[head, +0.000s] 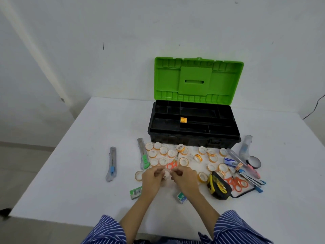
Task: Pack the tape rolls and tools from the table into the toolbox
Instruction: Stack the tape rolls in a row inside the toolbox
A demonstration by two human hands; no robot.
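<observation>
- Left hand point(152, 176) and right hand point(182, 176) together pinching 1 small tape roll point(166, 174) at table centre.
- Best lifted clear, then carried toward 1 o'clock into the toolbox point(193, 136), beside the roll point(183, 120) already inside.
- Red scissors point(171, 165) lying just at 12 o'clock of the fingers; loose rolls crowding around.
- Tape measure point(218, 186) at 3 o'clock, utility knife point(111, 163) at 9.

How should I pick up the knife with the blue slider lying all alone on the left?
Take the utility knife across the middle of its long grey body, thumb on one long edge and fingers on the other, coming straight down from above. It lies flat on the table with open space on both sides, so nothing blocks either hand.
</observation>
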